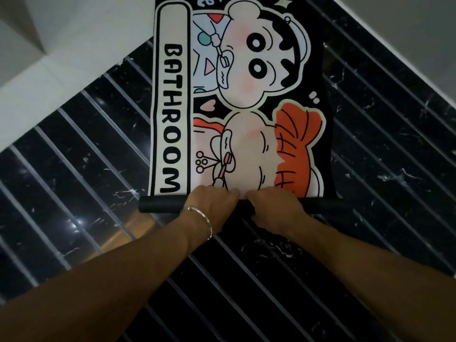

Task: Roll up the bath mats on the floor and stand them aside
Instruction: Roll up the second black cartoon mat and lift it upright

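We see the floor (385, 154) filling most of the frame: glossy black marble with white veins, cut by pale diagonal grooves. A white wall (49, 53) takes the upper left corner. On the floor, running from the top centre down to mid-frame, lies the bath mat (246, 95), a flat, matte black sheet printed with a cartoon figure, orange shapes and a cream band reading "BATHROOM". Its near edge is curled into a thin black roll (160, 205) lying across the centre of the frame. Our left hand (211, 206) and right hand (274, 208) sit side by side on that roll, fingers curled over it, gripping. A thin silver bracelet (202, 219) circles the left wrist.
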Motion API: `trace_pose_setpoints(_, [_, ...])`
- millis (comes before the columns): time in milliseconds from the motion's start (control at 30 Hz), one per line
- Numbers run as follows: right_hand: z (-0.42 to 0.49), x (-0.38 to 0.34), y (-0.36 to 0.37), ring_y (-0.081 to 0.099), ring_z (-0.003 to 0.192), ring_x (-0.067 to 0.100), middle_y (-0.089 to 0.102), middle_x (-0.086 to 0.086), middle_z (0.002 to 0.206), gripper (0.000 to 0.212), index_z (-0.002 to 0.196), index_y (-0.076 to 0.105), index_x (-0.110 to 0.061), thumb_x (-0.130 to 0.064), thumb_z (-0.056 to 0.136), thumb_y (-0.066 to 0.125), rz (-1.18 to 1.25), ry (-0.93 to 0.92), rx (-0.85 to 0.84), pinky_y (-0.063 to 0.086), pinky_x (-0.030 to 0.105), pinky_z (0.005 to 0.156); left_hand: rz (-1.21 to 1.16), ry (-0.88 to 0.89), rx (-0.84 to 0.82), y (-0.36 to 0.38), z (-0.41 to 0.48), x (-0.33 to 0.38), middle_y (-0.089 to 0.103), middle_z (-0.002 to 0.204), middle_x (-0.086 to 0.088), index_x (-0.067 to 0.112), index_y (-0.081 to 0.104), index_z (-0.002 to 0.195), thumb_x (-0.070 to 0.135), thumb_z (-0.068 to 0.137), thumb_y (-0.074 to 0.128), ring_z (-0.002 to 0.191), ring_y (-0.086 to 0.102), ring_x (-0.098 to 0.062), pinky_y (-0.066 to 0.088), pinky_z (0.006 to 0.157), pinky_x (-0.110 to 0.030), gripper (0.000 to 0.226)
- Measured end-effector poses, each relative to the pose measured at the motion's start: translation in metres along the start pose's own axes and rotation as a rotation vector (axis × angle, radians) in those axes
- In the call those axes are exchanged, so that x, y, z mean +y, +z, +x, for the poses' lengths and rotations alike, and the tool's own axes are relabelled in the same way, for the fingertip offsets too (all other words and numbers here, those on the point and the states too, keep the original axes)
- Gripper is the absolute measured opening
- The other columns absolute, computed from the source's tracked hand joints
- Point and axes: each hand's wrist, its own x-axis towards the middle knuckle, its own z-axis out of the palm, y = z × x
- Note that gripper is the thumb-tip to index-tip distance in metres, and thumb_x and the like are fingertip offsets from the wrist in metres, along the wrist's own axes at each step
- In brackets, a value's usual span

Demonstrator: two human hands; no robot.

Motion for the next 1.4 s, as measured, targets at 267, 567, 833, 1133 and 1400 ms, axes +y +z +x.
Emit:
trace_pose_setpoints(267, [-0.003, 0.001, -0.001, 0.055, 0.097, 0.026, 0.057, 0.006, 0.106, 0.022, 0.108, 0.049, -0.013, -0.018, 0.088, 0.056, -0.042, -0.025, 0.081, 0.029, 0.031, 0.064, -0.111, 0.05, -0.131, -0.002, 0.017, -0.013, 0.063, 0.107, -0.01, 0.013, 0.057, 0.113, 0.023, 0.091, 0.055, 0.098, 0.063, -0.029, 0.048, 0.078, -0.034, 0.025])
trace_pose_setpoints(567, [0.016, 0.008, -0.014, 0.06, 0.089, 0.028, 0.063, 0.01, 0.101, 0.017, 0.104, 0.057, -0.013, -0.019, 0.089, 0.055, -0.015, -0.067, -0.115, 0.04, 0.03, 0.061, -0.066, -0.061, -0.021, 0.0, 0.005, -0.006, 0.058, 0.114, -0.003, 0.017, 0.046, 0.118, 0.04, 0.093, 0.05, 0.102, 0.061, -0.026, 0.037, 0.07, -0.033, 0.034])
trace_pose_setpoints(833, [0.007, 0.005, -0.006, 0.057, 0.089, 0.026, 0.059, 0.006, 0.096, 0.007, 0.089, 0.054, -0.015, -0.021, 0.087, 0.057, 0.004, -0.023, 0.017, 0.033, 0.029, 0.059, -0.038, 0.031, -0.013, -0.011, 0.012, -0.009, 0.061, 0.11, -0.007, 0.014, 0.053, 0.116, 0.03, 0.094, 0.05, 0.098, 0.062, -0.028, 0.04, 0.071, -0.032, 0.028])
trace_pose_setpoints(1133, [0.007, -0.001, -0.008, 0.054, 0.093, 0.025, 0.057, 0.004, 0.1, 0.023, 0.103, 0.047, -0.016, -0.024, 0.085, 0.06, -0.055, -0.041, 0.115, 0.029, 0.031, 0.064, -0.106, 0.064, -0.108, -0.015, 0.02, -0.014, 0.061, 0.111, -0.012, 0.013, 0.057, 0.118, 0.025, 0.093, 0.051, 0.1, 0.061, -0.03, 0.045, 0.075, -0.033, 0.028])
trace_pose_setpoints(1400, [0.02, 0.001, -0.017, 0.063, 0.09, 0.027, 0.066, 0.008, 0.103, 0.02, 0.105, 0.059, -0.015, -0.024, 0.087, 0.059, 0.068, 0.003, -0.025, 0.042, 0.03, 0.064, 0.005, 0.035, 0.043, -0.009, 0.01, -0.011, 0.063, 0.111, -0.005, 0.016, 0.044, 0.123, 0.034, 0.096, 0.044, 0.097, 0.063, -0.029, 0.042, 0.072, -0.034, 0.033])
